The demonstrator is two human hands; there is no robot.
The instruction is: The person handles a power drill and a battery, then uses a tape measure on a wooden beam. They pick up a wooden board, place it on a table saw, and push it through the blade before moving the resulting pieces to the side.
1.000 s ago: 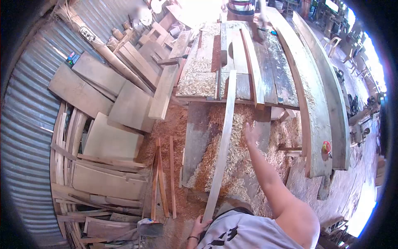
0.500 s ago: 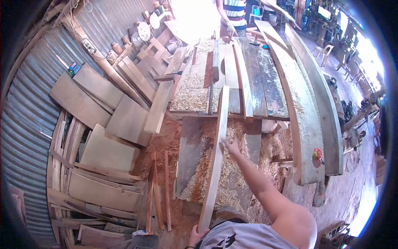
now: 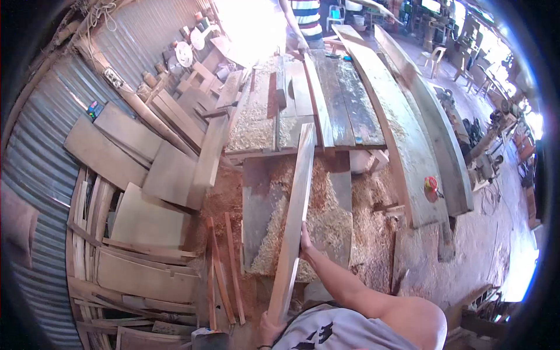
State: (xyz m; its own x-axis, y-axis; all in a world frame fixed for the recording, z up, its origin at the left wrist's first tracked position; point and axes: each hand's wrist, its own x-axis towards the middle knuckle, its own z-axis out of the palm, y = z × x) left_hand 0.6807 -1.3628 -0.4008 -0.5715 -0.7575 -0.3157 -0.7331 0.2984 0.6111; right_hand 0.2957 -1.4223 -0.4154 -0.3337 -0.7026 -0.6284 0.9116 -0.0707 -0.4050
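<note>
A long, narrow wooden board (image 3: pixel 296 204) slants up from my body toward the near edge of the workbench (image 3: pixel 341 111). My left hand (image 3: pixel 270 328) is closed around its near end, low by my waist. Along the board's right edge, about midway, my right hand (image 3: pixel 304 240) grips it, with its fingers partly hidden behind the wood. The board's far end overlaps the bench edge in view; whether it touches cannot be told. Beneath the board is a panel (image 3: pixel 256 192) strewn with wood shavings (image 3: pixel 326 233).
At the bench's far end stands a person in a striped shirt (image 3: pixel 306 14), one hand near a long wood piece (image 3: pixel 319 105). Two wide planks (image 3: pixel 402 140) extend on the right, one bearing a red tape measure (image 3: pixel 430 185). Stacked boards (image 3: pixel 146 219) and thin strips (image 3: pixel 233 268) lie left.
My right hand has slid from the board's upper part down toward me and now holds its right edge. The board has turned a little, showing more of its broad face. My view has shifted.
</note>
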